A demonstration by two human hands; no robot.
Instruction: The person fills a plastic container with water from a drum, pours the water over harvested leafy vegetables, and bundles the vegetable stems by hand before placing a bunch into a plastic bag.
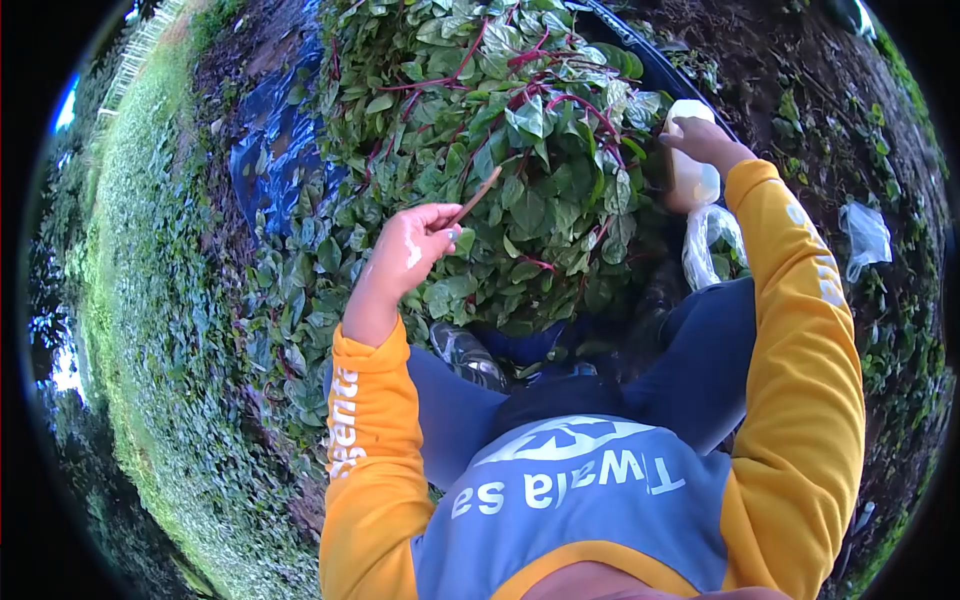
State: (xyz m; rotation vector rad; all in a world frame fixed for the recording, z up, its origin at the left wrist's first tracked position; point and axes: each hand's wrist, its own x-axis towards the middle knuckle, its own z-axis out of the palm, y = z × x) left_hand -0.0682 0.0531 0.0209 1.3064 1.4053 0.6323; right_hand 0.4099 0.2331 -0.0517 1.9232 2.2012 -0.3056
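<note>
Nearest to the head camera I see a grey and yellow shirt, its lower edge cut off by the frame; the lettering on it appears upside down to me. My landmark is the leaf heap, green with red stems, in front of the person. Over the heap's near left side, the left hand is bent at the wrist and pinches a thin stick between thumb and forefinger; the other fingers are folded and partly hidden. At the heap's right edge, the right arm reaches forward, and the right hand curls against a whitish container. Whether its fingers close fully around it, I cannot tell. Just below this container, beside the heap, a clear plastic bag is hard to make out.
</note>
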